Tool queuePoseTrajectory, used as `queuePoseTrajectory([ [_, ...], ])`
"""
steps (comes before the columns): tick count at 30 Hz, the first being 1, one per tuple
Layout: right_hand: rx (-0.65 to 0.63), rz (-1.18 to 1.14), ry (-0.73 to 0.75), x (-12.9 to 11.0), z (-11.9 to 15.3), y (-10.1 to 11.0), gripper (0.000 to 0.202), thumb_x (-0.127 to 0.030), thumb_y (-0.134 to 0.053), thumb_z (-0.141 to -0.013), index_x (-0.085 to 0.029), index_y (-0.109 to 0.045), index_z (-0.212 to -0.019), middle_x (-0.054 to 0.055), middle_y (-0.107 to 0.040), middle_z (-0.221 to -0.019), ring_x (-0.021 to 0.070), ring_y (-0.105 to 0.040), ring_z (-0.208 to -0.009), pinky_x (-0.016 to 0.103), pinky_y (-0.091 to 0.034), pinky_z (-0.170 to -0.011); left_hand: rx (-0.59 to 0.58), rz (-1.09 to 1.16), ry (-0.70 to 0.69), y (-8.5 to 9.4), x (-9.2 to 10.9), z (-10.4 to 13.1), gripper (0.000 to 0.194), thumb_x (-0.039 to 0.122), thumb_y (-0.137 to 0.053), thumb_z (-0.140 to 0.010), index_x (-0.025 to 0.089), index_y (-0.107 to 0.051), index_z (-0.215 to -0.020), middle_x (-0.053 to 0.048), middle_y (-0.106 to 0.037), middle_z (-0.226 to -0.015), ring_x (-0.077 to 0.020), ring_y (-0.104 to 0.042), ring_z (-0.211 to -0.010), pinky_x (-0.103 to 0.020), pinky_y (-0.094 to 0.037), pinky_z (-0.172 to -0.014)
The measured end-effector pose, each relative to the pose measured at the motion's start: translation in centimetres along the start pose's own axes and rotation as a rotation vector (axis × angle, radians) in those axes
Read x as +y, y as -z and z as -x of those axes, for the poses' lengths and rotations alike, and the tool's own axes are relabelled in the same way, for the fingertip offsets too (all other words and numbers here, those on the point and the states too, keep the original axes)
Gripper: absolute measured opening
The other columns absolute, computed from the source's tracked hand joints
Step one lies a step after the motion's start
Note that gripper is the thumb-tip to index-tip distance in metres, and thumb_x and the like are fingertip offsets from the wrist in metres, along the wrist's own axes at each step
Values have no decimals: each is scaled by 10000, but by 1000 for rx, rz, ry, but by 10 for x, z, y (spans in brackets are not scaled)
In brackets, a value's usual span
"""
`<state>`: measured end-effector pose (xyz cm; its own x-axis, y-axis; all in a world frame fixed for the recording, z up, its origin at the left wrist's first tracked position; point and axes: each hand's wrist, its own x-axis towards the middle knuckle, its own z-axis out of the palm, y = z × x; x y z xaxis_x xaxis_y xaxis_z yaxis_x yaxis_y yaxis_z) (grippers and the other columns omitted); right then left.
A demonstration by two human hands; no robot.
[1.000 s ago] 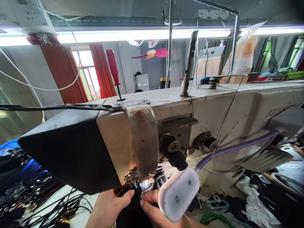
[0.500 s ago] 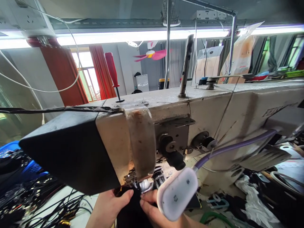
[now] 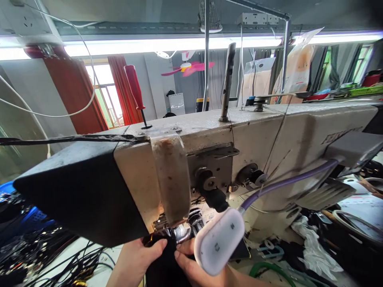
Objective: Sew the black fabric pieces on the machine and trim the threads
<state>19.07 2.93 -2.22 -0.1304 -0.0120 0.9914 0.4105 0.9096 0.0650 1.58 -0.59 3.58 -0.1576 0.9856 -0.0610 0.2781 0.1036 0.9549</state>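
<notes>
Seemingly guiding black cloth (image 3: pixel 164 266), 6 o'clock, under sewing machine (image 3: pixel 260 139); pinching with left hand (image 3: pixel 134 260) at its 9, right hand (image 3: pixel 195 272) at its 3, partly hidden. Next, probably calls for flat, steady feeding.

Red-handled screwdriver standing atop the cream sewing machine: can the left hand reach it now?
Probably not directly: the left hand is below, at the black fabric, with the machine's head between. Reaching around its black end cover might work; the red handle stands uncovered.
</notes>
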Motion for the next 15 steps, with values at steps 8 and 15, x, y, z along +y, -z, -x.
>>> queuePoseTrajectory([
  [8, 5, -9, -6, 4, 12, -6, 331, -151, -448, -957, -207, -727, -788, 23, -655, -623, 131, -624, -571, 231, -531, -617, 29, -80, 22, 0, -6, -4, 442, 469, -703, -627, 170, -772, -945, -94, -771, -1071, -356, -643, -1131, -453, -438, -1051],
  [15, -49, -12, -44, 1, 16, -4, 287, -148, -479, -936, -232, -752, -905, 35, -716, -750, 143, -669, -689, 256, -566, -780, 30, -134, 54, 0, -7, -3, 458, 455, -628, -650, 187, -773, -992, -75, -776, -1054, -349, -654, -1115, -460, -440, -1038],
])
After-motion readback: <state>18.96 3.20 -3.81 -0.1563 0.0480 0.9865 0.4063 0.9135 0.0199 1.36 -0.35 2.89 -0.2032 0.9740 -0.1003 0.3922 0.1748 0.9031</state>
